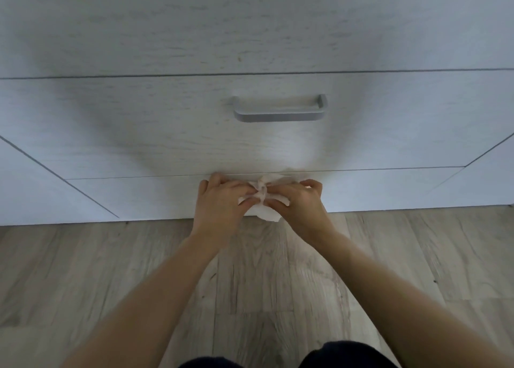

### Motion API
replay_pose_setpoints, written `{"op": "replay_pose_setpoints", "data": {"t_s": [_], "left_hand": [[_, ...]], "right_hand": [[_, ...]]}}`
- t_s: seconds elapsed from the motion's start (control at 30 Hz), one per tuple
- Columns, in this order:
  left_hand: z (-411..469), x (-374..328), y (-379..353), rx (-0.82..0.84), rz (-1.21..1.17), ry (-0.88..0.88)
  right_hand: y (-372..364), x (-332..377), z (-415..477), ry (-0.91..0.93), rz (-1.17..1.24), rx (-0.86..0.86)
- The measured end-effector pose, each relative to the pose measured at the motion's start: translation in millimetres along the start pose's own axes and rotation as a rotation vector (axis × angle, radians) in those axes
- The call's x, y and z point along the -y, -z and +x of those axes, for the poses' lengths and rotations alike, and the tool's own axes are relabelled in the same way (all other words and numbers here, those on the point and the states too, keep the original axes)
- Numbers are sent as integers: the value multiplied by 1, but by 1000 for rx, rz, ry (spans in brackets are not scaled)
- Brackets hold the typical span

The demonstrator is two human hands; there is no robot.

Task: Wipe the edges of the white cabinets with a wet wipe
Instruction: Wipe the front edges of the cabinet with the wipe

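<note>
My fingers (pixel 251 194) on both hands are pinched together on a crumpled white wet wipe (pixel 262 200), which is bunched and twisted in the middle between them. My left hand (pixel 222 200) grips the wipe's left side, with its knuckles up and fingertips curled inward. My right hand (pixel 299 203) grips the right side, its fingers bent over the top of the wipe. A loose corner of the wipe hangs down below my hands. The upper part of the wipe lies against the narrow seam (pixel 139 177) between the drawer front (pixel 167 123) above and the lower panel (pixel 133 195) of the white cabinet; I cannot tell how firmly it presses there.

The drawer front is white with a faint wood grain and carries a grey bar handle (pixel 279 111), above my hands and a little to the right. Another horizontal seam runs above the handle, and more white panels slant away on either side.

Below the cabinet lies a light wood-look plank floor (pixel 111 270). My two bare forearms reach forward over it from the bottom of the view, meeting at the wipe. Dark clothing (pixel 347 353) shows at the very bottom edge.
</note>
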State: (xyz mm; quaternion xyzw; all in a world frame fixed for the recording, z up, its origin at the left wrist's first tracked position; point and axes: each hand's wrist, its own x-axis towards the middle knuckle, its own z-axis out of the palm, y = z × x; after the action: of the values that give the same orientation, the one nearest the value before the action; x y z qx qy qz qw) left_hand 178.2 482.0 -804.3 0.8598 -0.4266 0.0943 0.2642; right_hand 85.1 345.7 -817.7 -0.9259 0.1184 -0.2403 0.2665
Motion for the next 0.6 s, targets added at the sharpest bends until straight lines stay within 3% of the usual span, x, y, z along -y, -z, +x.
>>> {"op": "replay_pose_setpoints", "data": {"t_s": [0.2, 0.43, 0.6], "left_hand": [[-3, -1, -2, -20, -15, -6], [-4, -7, -7, 31, -231, 158], [-3, -4, -3, 73, -87, 151]], "right_hand": [[2, 0, -7, -23, -2, -15], [4, 8, -7, -17, 65, -44], [-6, 15, -1, 14, 0, -16]]}}
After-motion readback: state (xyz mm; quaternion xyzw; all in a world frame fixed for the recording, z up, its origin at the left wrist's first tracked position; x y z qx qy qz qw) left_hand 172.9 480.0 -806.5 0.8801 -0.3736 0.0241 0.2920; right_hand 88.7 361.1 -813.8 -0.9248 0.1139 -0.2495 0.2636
